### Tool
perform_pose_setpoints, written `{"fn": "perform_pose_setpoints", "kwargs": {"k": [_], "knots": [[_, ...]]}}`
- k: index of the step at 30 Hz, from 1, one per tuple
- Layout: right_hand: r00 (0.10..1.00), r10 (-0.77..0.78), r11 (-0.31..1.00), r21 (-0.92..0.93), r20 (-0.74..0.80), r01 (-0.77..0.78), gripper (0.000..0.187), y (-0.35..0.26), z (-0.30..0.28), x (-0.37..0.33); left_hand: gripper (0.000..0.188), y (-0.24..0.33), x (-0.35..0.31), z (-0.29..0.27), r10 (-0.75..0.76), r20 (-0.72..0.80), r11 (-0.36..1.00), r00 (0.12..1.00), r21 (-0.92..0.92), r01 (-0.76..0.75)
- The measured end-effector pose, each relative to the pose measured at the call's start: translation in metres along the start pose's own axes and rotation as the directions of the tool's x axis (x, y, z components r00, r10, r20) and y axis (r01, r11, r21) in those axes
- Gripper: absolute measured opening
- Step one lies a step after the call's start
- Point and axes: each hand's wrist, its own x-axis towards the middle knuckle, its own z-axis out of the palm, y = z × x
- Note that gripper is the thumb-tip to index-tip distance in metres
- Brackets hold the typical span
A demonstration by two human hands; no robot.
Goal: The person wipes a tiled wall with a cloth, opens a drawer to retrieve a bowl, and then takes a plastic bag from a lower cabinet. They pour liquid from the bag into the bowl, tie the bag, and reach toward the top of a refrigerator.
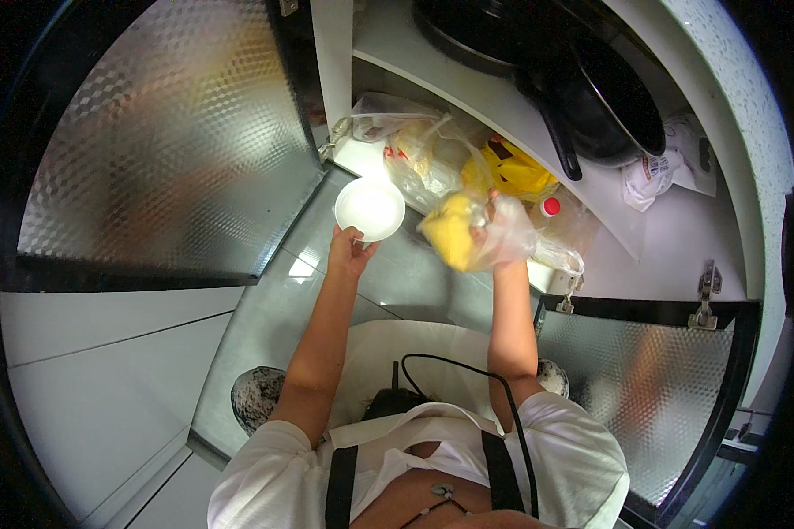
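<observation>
My left hand (352,249) grips the rim of a white round bowl (370,209), thumb on the near edge; nothing shows inside it. To the right of the bowl, my right hand (505,227) is closed on a clear plastic bag (513,240) with something yellow in it. The bag is tilted, its yellow part (451,233) toward the bowl but apart from it. Blur keeps me from telling what the yellow contents are. Both hands are held in front of an open low cupboard.
Several plastic bags (415,150), a yellow bag (516,169) and a red-capped bottle (550,207) sit on the cupboard's lower level. Black pans (609,97) stand on the shelf above, one handle jutting out. Open cupboard doors flank me, left (168,141) and right (644,388).
</observation>
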Motion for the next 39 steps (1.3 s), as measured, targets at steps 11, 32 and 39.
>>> {"fn": "perform_pose_setpoints", "kwargs": {"k": [11, 32, 39], "knots": [[0.802, 0.121, 0.886, -0.3, -0.586, -0.353, 0.017, 0.054, -0.039, 0.007, 0.067, 0.015, -0.003, 0.011, 0.051, -0.017, 0.998, 0.999, 0.038, -0.05], [0.835, 0.539, 0.836, -0.193, 0.107, -0.514, 0.023, -0.025, 0.26, -0.086, 0.066, 0.122, -0.284, 0.094, 0.155, -0.068, 0.988, 0.986, -0.001, -0.156], [0.906, 0.414, 0.594, -0.78, 0.083, -0.2, 0.019, -0.05, 0.371, -0.112, 0.064, 0.162, -0.389, 0.129, 0.116, -0.084, 0.992, 0.99, -0.03, -0.119]]}}
